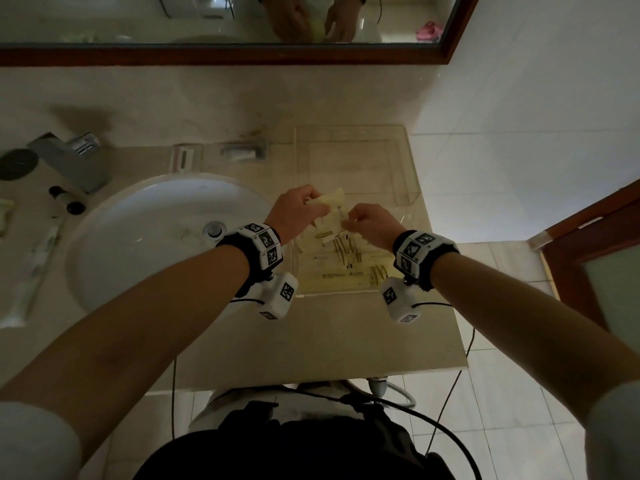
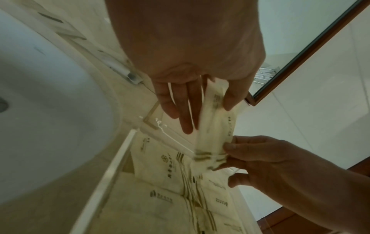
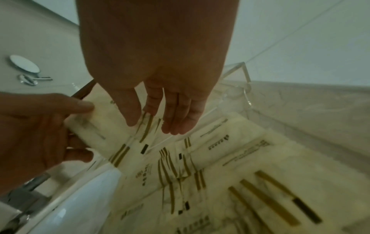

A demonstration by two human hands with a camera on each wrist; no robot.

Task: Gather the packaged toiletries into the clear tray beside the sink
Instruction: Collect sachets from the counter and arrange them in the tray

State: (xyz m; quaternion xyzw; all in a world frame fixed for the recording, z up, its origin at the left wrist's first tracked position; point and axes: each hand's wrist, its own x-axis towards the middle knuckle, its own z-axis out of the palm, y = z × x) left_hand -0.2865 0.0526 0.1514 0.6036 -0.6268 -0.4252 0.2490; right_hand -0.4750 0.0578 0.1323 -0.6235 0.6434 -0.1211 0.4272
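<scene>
- Both hands held one cream packet [image 1: 330,202] over the clear tray [image 1: 401,133], which stood on the counter [image 1: 329,341] just right of the sink [image 1: 156,216].
- The left hand [image 1: 298,211] pinched its far end, thumb against fingers.
- The right hand [image 1: 372,225] pinched the near end — its other fingers hung loose.
- More packets [image 1: 346,268] lay flat in the tray's near part.

The clear tray [image 1: 405,168] sits on the counter [image 1: 332,341] right of the sink [image 1: 156,237], with packets [image 1: 349,271] lying in its near part. Both hands hold one packet [image 1: 332,206] above it. The tap [image 1: 69,157] stands behind the sink, at its left
</scene>
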